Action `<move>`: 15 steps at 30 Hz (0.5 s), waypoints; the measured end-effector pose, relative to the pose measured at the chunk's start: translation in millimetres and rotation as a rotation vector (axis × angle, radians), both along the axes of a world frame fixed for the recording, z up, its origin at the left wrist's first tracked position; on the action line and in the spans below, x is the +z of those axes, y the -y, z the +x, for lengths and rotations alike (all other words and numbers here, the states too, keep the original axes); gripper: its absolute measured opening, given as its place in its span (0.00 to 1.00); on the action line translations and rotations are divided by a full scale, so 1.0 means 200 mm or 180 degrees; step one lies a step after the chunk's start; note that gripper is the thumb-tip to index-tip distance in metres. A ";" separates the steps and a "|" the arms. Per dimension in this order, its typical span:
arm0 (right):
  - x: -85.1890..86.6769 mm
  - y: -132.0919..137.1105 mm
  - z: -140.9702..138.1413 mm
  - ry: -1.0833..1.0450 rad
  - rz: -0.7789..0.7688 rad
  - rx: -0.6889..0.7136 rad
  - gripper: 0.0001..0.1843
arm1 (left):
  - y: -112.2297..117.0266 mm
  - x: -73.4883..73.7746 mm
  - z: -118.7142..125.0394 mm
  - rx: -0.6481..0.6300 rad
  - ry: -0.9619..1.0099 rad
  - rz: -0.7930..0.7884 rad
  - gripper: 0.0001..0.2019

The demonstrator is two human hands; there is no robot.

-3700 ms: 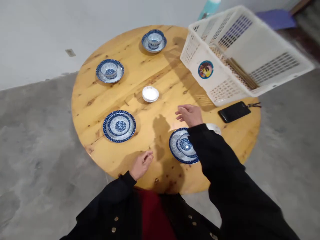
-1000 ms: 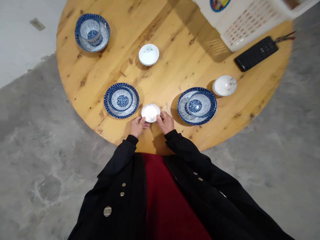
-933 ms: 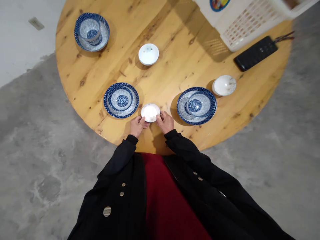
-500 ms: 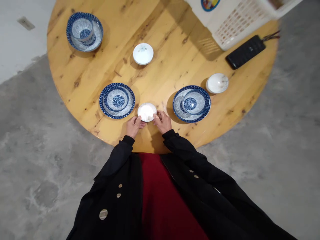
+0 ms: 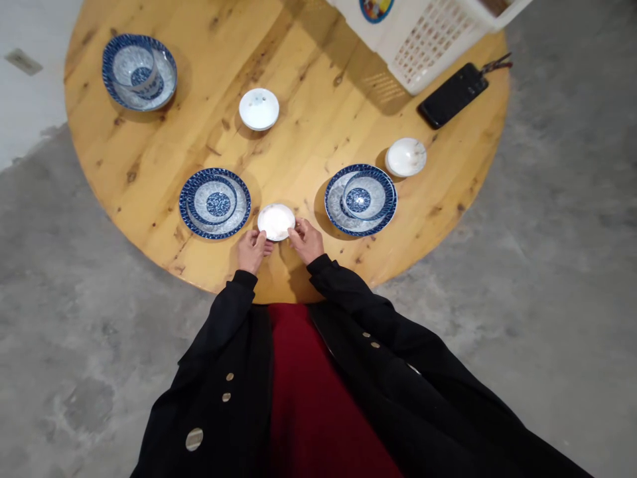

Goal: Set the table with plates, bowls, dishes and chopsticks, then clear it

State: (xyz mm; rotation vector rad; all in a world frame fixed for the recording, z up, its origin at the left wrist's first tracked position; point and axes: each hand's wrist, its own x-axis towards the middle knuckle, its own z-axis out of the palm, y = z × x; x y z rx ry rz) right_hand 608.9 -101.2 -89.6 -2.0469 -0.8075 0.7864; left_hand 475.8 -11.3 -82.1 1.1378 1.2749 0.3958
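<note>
A small white dish (image 5: 276, 221) rests on the round wooden table (image 5: 318, 126) near its front edge. My left hand (image 5: 251, 251) grips the dish's left rim and my right hand (image 5: 307, 240) grips its right rim, fingers curled onto it. To the left of the dish sits a blue patterned plate with a bowl on it (image 5: 215, 202). A matching plate and bowl (image 5: 361, 199) sits to the right of my hands.
Another small white dish (image 5: 259, 109) lies mid-table and a third (image 5: 406, 157) at the right. A blue plate with a cup (image 5: 139, 70) sits far left. A white plastic basket (image 5: 418, 26) and a black phone (image 5: 452, 95) lie at the back right.
Since 3.7 s ago both hands have come to the front edge and taken hold of a small white dish. Over the last second the hands stay put; the camera view drifts.
</note>
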 end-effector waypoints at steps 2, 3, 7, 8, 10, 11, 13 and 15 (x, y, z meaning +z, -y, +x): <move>-0.01 0.01 0.00 -0.0033 0.0020 -0.0010 0.25 | 0.01 0.00 0.00 0.0015 0.0027 -0.0053 0.13; -0.01 0.01 0.00 -0.0065 0.0029 -0.0006 0.25 | 0.01 0.01 0.00 0.0013 0.0042 -0.0070 0.12; -0.01 0.02 0.00 -0.0240 0.0088 0.0009 0.25 | 0.03 0.02 -0.02 0.0040 0.0057 -0.0080 0.11; -0.01 0.03 0.00 -0.0277 0.0105 0.0014 0.25 | 0.04 0.02 -0.02 0.0060 0.0070 -0.0077 0.11; -0.02 0.03 0.00 -0.0336 0.0129 0.0024 0.25 | 0.04 0.01 -0.02 0.0079 0.0117 -0.0071 0.11; -0.02 0.03 0.00 -0.0357 0.0143 0.0032 0.25 | 0.04 0.01 -0.02 0.0080 0.0140 -0.0063 0.11; -0.02 0.03 0.00 -0.0367 0.0162 0.0046 0.26 | 0.05 0.00 -0.02 0.0080 0.0161 -0.0047 0.12; -0.03 0.03 0.00 -0.0355 0.0170 0.0062 0.27 | 0.05 -0.01 -0.02 0.0091 0.0156 -0.0046 0.12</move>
